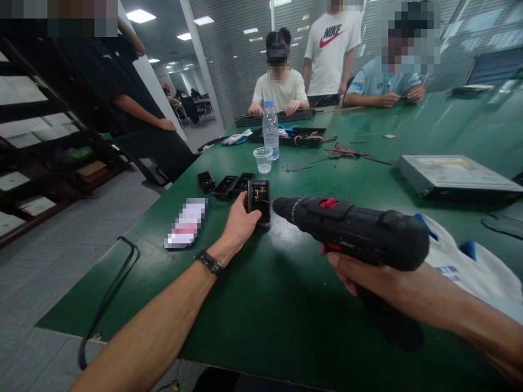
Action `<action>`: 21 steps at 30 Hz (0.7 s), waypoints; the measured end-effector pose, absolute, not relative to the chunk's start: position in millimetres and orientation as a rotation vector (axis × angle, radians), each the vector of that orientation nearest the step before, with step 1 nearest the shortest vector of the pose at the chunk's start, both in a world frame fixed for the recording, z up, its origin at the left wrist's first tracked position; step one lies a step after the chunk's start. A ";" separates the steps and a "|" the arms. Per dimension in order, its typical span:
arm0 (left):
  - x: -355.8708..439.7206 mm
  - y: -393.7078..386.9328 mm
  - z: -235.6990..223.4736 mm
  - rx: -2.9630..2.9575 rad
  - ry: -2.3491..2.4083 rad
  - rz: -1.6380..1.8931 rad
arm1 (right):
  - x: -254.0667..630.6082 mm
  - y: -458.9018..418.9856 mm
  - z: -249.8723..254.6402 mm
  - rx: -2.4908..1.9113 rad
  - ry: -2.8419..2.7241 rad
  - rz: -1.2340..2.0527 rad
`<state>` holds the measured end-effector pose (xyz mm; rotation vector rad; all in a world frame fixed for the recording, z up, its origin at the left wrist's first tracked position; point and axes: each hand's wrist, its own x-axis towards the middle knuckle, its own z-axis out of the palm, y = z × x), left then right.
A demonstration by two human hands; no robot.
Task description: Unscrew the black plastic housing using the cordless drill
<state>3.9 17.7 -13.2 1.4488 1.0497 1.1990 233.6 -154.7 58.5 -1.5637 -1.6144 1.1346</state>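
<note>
Holds the box (260, 196) at or just over the tabletop (286, 326), not possible to tell which, pinched at its left side and lower part by the fingers (255, 216) of the left hand (237, 224), with its long axis nearly upright. Grips the drill (347, 228) with the right hand (370, 275), farther from the box and to the right of it, with fingers curled around the handle. Points the bit (267, 203) leftward to the inside of the box, with the long axis of the drill almost level, crossing that of the box.
</note>
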 end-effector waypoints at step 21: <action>3.5 15.6 -11.9 1.451 1.061 1.192 | 236.4 -153.2 59.0 -1.588 -1.680 1.016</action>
